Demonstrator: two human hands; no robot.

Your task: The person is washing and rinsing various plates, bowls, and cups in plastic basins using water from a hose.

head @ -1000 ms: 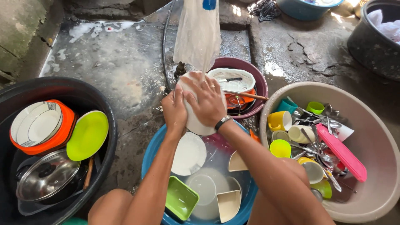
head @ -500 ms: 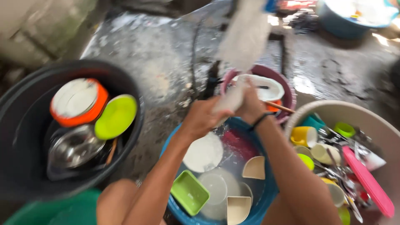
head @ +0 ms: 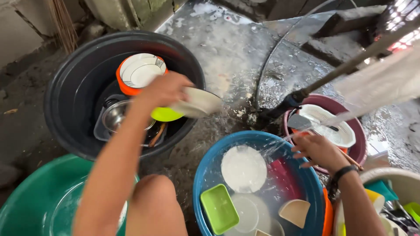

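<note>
My left hand [head: 164, 89] grips a white plate [head: 199, 102] by its rim and holds it over the edge of the big black tub [head: 72, 87]. Under the plate lies a lime green plate [head: 165, 115]. Inside the tub there is also an orange bowl [head: 124, 87] with white plates stacked in it, and a steel bowl [head: 114, 116]. My right hand [head: 317, 150] hovers with fingers spread and nothing in it, above the far right rim of the blue basin [head: 204, 168]. That basin holds soapy water, a round white plate [head: 243, 168] and a green square container [head: 218, 209].
A maroon basin [head: 362, 146] with a white colander [head: 334, 129] stands behind my right hand. A cloth bag [head: 385, 81] hangs from the dark tap pipe [head: 306, 91]. A green tub [head: 35, 201] is at lower left and a beige basin [head: 387, 175] of cups at lower right. The concrete floor is wet.
Both hands held the white plate under the cloth-covered tap. Now my left hand alone has carried it left over the black tub, and my right hand has let go. The view swung left.
</note>
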